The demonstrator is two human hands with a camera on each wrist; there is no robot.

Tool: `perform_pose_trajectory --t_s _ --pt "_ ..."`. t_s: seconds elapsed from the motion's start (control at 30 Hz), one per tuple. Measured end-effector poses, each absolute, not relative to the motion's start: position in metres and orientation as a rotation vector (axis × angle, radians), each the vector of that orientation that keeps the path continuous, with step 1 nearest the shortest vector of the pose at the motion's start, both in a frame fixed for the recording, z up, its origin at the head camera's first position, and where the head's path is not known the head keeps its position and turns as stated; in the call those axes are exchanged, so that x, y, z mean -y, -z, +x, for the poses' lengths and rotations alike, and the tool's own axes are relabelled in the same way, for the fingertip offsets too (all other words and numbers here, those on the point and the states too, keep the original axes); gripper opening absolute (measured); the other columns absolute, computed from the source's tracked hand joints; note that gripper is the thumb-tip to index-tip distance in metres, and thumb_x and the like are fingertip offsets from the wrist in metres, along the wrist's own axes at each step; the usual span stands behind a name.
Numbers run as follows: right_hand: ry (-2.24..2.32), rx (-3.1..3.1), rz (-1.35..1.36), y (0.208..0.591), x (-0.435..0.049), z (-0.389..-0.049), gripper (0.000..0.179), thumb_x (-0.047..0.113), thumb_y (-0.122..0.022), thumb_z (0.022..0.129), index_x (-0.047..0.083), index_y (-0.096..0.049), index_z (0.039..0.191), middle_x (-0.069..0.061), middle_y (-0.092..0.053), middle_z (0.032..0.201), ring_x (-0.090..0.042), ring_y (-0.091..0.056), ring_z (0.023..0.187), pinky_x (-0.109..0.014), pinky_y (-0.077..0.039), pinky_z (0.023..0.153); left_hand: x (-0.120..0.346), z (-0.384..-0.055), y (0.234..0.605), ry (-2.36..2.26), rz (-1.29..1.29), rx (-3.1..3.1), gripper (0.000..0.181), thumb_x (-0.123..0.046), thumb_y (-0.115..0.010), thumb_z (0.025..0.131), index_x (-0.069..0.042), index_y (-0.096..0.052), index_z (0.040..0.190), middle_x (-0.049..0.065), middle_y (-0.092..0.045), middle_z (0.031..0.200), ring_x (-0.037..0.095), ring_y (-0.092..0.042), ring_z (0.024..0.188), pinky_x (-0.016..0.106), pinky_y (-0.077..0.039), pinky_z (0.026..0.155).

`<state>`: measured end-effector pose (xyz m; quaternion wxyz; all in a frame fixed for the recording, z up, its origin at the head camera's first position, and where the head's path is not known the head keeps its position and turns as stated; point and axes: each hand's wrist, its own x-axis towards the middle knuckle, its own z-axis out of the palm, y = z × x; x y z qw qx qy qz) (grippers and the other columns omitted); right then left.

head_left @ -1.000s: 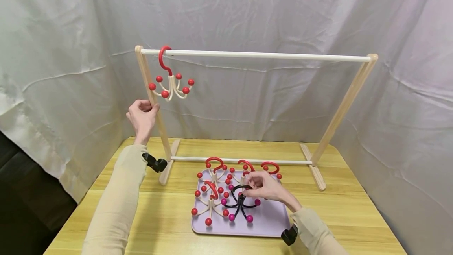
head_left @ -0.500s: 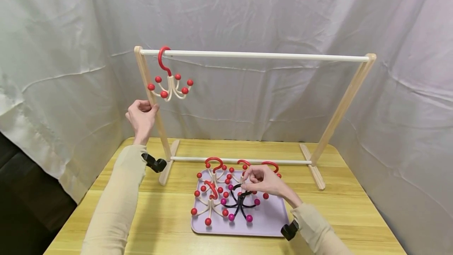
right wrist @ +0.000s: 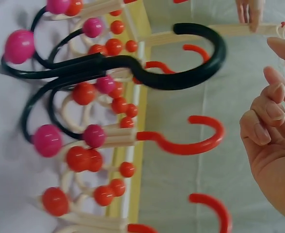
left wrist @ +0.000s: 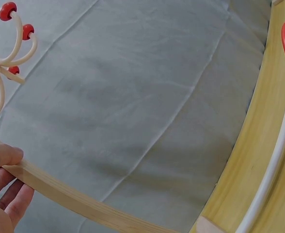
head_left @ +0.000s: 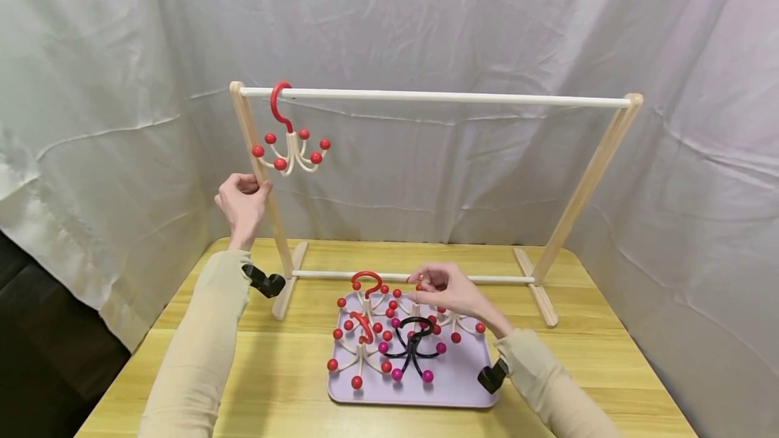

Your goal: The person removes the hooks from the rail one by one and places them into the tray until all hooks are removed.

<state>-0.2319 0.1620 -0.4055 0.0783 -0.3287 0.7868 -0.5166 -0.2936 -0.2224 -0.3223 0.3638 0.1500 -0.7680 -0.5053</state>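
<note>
My left hand [head_left: 242, 205] pinches the left wooden post [head_left: 276, 228] of a rack between thumb and fingers; the left wrist view shows the same grip. Over the lilac tray [head_left: 459, 377] my right hand [head_left: 453, 289] hovers with loosely bent fingers, holding nothing. Below it stands a black multi-arm hanger [head_left: 414, 349] with magenta ball tips. In the right wrist view a gap separates my right hand [right wrist: 278, 131] from the black hook [right wrist: 181, 80]. Several cream hangers with red hooks share the tray, including one red-hooked hanger [head_left: 362, 351] at front left. My right hand partly hides those behind.
Another red-hooked hanger [head_left: 292, 147] hangs near the left end of the white top bar [head_left: 456, 96]. The right post [head_left: 584, 195] and the white lower bar [head_left: 328, 274] complete the rack on the wooden table [head_left: 274, 370]. Grey cloth [head_left: 426, 174] surrounds it.
My right hand has let go of the black hook and moved up and slightly back from it. The black hanger stays on the tray. My left hand keeps its grip on the post.
</note>
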Motion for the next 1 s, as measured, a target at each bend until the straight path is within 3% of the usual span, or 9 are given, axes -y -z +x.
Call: perform_pose_trajectory --t_s 0.17,0.43,0.73,1.0 --pt "1.593 -2.351 -1.113 0.386 -0.153 -0.24 0.023 0.005 -0.073 0.088 0.002 -0.069 0.111 0.002 -0.055 0.069 -0.001 -0.044 0.057 -0.019 -0.039 0.054 0.222 -0.293 0.322 1.301 0.385 1.981 0.025 -0.021 -0.077 0.089 -0.002 -0.071 0.105 -0.002 -0.064 0.085 -0.005 -0.052 0.069 0.018 -0.041 0.076" --pt "1.604 -2.359 -1.172 0.353 -0.139 -0.253 0.027 0.002 -0.072 0.088 0.001 -0.067 0.115 -0.001 -0.058 0.071 -0.004 -0.044 0.056 -0.021 -0.04 0.056 0.223 -0.293 0.322 1.299 0.392 1.997 0.026 -0.022 -0.076 0.089 -0.003 -0.071 0.106 0.0 -0.067 0.087 -0.006 -0.053 0.069 0.017 -0.042 0.075" --pt "1.629 -2.403 -1.153 0.317 -0.124 -0.268 0.026 0.005 -0.072 0.09 0.001 -0.067 0.114 -0.003 -0.063 0.075 -0.008 -0.049 0.058 -0.023 -0.041 0.058 0.223 -0.294 0.323 1.311 0.388 1.985 0.025 -0.021 -0.077 0.088 -0.002 -0.071 0.103 -0.019 -0.055 0.075 -0.005 -0.051 0.071 0.023 -0.039 0.086" --pt "1.694 -2.46 -1.157 0.283 -0.096 -0.28 0.029 0.006 -0.074 0.088 0.001 -0.068 0.116 0.002 -0.065 0.077 -0.006 -0.057 0.063 -0.022 -0.044 0.062 0.223 -0.294 0.322 1.292 0.396 1.998 0.026 -0.022 -0.077 0.088 -0.002 -0.071 0.104 -0.011 -0.06 0.08 -0.005 -0.051 0.069 0.017 -0.041 0.074"
